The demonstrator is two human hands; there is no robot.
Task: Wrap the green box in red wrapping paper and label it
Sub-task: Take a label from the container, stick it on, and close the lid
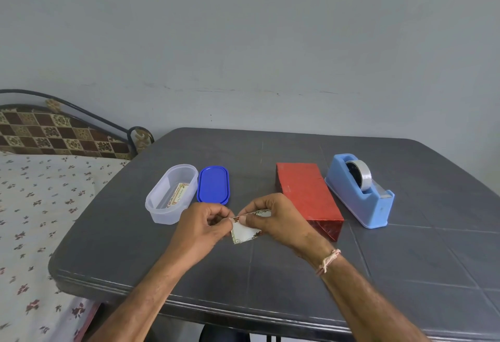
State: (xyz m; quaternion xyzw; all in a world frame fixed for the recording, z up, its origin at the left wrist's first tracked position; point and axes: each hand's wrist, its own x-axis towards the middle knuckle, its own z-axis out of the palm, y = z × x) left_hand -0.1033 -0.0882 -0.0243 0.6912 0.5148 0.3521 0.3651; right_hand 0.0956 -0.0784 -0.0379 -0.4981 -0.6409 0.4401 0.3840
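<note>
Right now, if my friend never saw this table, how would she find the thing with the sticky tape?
Start at the dark grey table. On its right side, just right of the red wrapped box, stands the tape holder. It is light blue and wedge-shaped with a roll of tape on top, unlike the flat, darker blue lid further left.
</note>
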